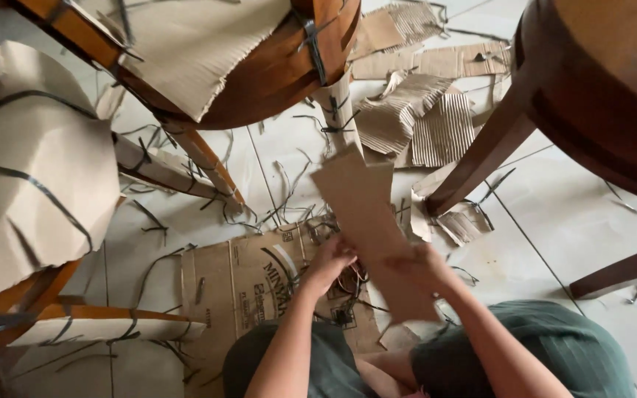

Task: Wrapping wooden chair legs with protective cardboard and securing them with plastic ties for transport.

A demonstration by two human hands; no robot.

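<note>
Left hand (327,259) pinching the near edge of the cardboard strip (366,221), right hand (420,267) closed on its other edge, likely to keep it taut and off the floor (above the flattened carton (241,284)). Strip plain brown, long, ragged at the top.

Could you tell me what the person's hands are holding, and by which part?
Both hands hold one long strip of brown cardboard: the left hand at its left edge, the right hand at its right edge, both about midway along the strip.
</note>
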